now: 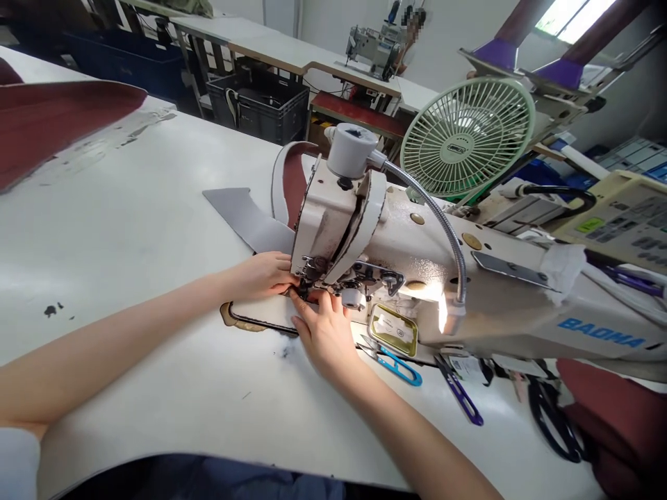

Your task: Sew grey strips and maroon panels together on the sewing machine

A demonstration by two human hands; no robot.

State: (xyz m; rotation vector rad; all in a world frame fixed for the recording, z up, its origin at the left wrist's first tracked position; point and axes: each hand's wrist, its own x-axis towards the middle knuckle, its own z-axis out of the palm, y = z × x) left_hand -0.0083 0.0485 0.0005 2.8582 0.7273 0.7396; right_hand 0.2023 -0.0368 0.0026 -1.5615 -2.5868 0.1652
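A white BAOMA sewing machine (417, 229) stands on the table with its lamp lit. My left hand (268, 274) lies left of the needle area, fingers bent and closed on the edge of a grey-backed dark red piece of material (260, 221). That piece runs out behind the machine head and curls up there. My right hand (327, 330) rests in front of the presser foot, index finger stretched toward it and thumb apart. The two hands' fingertips nearly meet. The needle and the material under the fingers are mostly hidden.
Right of my right hand lie a small tin (394, 330), blue thread snips (399, 366), purple snips (461, 392) and black-handled scissors (555, 420). A green fan (467, 139) stands behind the machine. Dark red material (57, 125) lies at the far left. Another person sits in back.
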